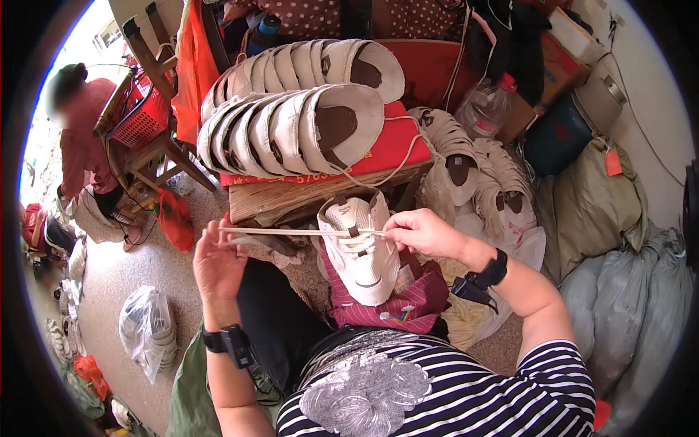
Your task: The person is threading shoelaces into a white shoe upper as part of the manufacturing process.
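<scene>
A white shoe [373,275] rests on my lap on a maroon striped cloth [422,298], toe towards me. Its lower part is laced. A cream shoelace [284,231] stretches level across its tongue. The lace's left end runs to the fingertips of my left hand [220,266], which is raised left of the shoe. My right hand [426,233] pinches the lace at the shoe's right edge, thumb and forefinger together. Both wrists wear black straps with small devices.
Two rows of nested white shoe uppers [291,135] lie on a red box [408,146] over a wooden bench [269,204]. More shoes [455,164] are stacked at the right. Grey sacks [626,291] line the right side. A bagged stack of shoes [148,328] sits on the floor. Another person [87,131] is far left.
</scene>
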`<state>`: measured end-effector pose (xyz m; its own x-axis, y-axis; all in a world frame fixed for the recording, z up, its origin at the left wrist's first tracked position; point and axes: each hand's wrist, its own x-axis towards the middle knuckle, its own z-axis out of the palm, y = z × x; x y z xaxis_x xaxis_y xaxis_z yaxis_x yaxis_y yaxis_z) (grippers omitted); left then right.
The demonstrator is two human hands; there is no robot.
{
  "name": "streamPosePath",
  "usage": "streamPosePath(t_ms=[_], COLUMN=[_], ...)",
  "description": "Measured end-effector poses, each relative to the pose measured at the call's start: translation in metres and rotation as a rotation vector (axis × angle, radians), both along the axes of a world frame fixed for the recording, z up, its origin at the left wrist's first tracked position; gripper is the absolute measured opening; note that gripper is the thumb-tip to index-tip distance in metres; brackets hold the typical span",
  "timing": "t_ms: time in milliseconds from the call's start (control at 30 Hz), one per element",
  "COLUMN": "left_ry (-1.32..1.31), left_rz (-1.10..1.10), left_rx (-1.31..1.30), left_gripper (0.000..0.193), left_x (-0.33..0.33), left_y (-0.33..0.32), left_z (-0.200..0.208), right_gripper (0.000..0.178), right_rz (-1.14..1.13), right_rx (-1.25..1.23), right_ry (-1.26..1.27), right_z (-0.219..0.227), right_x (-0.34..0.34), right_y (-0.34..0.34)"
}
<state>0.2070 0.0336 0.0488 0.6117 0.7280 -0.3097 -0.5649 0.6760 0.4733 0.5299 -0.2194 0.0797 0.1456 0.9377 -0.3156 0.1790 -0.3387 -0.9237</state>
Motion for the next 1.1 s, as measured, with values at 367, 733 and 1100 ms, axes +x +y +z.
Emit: streamPosePath(t_ms=[367,733,1100], left_ry=[-0.065,0.366,0.567], left_rz=[0.462,0.528,-0.137], left_rx=[-0.321,0.056,0.759], left_gripper=[0.027,0.036,0.026], left_x=[-0.103,-0.101,0.078], left_y=[0.084,0.084,-0.072], left_z=[-0.036,-0.044,0.017], right_gripper=[0.007,0.014,0.023], right_rz=[-0.412,-1.253,-0.636], right_rx=[0.430,0.356,0.165], right_ry=[-0.586,0.733,0.048], right_z=[-0.005,-0.081,-0.027], right_x=[0.031,0.169,0.051], right_y=[0.000,-0.127,-0.035])
